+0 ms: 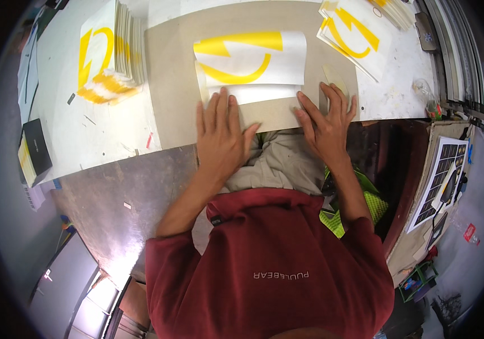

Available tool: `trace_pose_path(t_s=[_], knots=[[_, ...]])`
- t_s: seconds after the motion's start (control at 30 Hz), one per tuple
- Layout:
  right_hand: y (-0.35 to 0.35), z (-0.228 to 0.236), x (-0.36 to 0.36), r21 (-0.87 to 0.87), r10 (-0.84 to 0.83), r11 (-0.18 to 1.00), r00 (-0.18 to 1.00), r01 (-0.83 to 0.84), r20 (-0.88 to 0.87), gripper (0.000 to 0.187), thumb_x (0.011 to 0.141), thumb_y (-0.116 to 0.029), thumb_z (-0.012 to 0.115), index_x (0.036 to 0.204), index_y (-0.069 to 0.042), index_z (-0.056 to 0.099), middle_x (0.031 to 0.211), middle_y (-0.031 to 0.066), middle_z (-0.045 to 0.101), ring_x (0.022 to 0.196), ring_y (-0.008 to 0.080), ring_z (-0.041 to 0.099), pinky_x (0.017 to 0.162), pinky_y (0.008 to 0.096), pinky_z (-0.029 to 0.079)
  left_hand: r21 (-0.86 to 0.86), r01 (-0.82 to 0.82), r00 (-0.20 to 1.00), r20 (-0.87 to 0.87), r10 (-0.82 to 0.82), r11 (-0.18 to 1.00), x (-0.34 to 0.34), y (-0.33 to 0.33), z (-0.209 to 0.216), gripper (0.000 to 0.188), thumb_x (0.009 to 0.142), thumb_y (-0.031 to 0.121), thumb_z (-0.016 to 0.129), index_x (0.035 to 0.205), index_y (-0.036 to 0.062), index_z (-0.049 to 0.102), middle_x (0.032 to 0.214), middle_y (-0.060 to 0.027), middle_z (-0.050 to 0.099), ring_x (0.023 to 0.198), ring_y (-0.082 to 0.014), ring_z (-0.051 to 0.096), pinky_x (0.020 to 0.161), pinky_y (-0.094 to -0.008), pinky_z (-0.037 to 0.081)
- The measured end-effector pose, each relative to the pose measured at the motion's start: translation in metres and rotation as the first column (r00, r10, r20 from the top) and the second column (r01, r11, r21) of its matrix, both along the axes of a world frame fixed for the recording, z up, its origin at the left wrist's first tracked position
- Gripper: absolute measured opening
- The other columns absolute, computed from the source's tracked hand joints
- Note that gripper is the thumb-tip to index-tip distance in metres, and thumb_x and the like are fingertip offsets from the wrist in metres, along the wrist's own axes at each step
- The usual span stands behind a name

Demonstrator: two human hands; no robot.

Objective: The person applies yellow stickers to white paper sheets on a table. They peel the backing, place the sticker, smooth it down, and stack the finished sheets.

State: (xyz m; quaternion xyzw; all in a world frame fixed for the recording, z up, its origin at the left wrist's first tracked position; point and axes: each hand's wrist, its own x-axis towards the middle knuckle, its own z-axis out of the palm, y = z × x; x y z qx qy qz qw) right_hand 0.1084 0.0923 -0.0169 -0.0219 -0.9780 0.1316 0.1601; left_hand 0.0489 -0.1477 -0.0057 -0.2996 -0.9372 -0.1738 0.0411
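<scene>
A white paper sheet point(290, 56) with a bold yellow print lies in front of me on a beige board point(174, 68). Its upper part curls over, and a plain white strip shows along the near edge. My left hand point(219, 127) rests flat at the sheet's near left corner, fingers stretched and thumb out to the side. At the near right corner is my right hand point(326, 127), its fingers apart and slightly bent. The right index fingertip is at the paper's edge. Neither hand grips anything.
A thick stack of similar yellow-printed paper point(129, 48) stands on the white table point(117, 127) at left. More printed pieces point(352, 37) lie at far right. A black box point(37, 148) sits at the left edge. Metal rails point(459, 56) run along the right side.
</scene>
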Motion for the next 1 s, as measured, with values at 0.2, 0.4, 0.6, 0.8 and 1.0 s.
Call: trace_pose_path(t_s=[0.2, 0.4, 0.6, 0.8, 1.0], knots=[[0.009, 0.008, -0.015, -0.224, 0.011, 0.974, 0.998, -0.025, -0.062, 0.04, 0.09, -0.025, 0.078, 0.127, -0.011, 0.072, 0.131, 0.0161, 0.059, 0.128, 0.032, 0.054, 0.112, 0.0533, 0.034, 0.125, 0.089, 0.996, 0.017, -0.091, 0.988, 0.009, 0.041, -0.014, 0.065, 0.095, 0.032, 0.07, 0.142, -0.0093, 0.053, 0.153, -0.0244, 0.048, 0.142, -0.0418, 0.045, 0.12, -0.0554, 0.032], [0.035, 0.01, -0.092, -0.977, 0.146, 0.214, 0.989, -0.022, 0.01, 0.066, 0.095, -0.009, 0.074, 0.153, -0.002, 0.041, 0.12, 0.0124, 0.068, 0.101, 0.0154, 0.066, 0.09, 0.0283, 0.053, 0.186, 0.153, 0.987, -0.076, -0.141, 0.971, 0.003, 0.031, -0.016, 0.043, 0.094, 0.02, 0.069, 0.13, -0.0015, 0.066, 0.141, -0.0142, 0.061, 0.13, -0.0318, 0.056, 0.107, -0.0452, 0.043], [0.039, 0.012, -0.16, -0.946, 0.23, -0.25, 0.962, 0.206, 0.149, 0.065, 0.093, -0.005, 0.073, 0.151, -0.006, 0.044, 0.115, 0.0125, 0.069, 0.097, 0.0177, 0.069, 0.088, 0.0303, 0.057, 0.278, 0.124, 0.99, 0.023, -0.136, 0.952, -0.036, 0.024, 0.003, 0.028, 0.09, 0.012, 0.071, 0.118, 0.0081, 0.073, 0.12, -0.0071, 0.067, 0.109, -0.0272, 0.061, 0.089, -0.0407, 0.045], [0.024, 0.034, -0.09, -0.513, 0.29, 0.827, 0.956, -0.229, 0.041, 0.046, 0.087, -0.008, 0.077, 0.131, -0.005, 0.065, 0.113, 0.0124, 0.069, 0.105, 0.028, 0.067, 0.098, 0.0362, 0.053, 0.21, 0.143, 0.983, 0.086, -0.164, 0.967, -0.049, 0.018, 0.007, 0.039, 0.087, 0.027, 0.077, 0.124, 0.0123, 0.072, 0.127, -0.0087, 0.062, 0.116, -0.0282, 0.056, 0.094, -0.0417, 0.041], [0.017, 0.032, -0.096, -0.152, 0.543, 0.838, 0.828, -0.524, 0.137, 0.057, 0.078, -0.026, 0.085, 0.129, -0.008, 0.069, 0.133, 0.0082, 0.066, 0.135, 0.0293, 0.051, 0.119, 0.0494, 0.034, 0.068, 0.217, 0.968, 0.117, -0.223, 0.974, -0.071, 0.009, 0.017, 0.053, 0.087, 0.038, 0.078, 0.135, 0.0206, 0.067, 0.141, -0.01, 0.055, 0.13, -0.029, 0.05, 0.106, -0.0492, 0.036]])
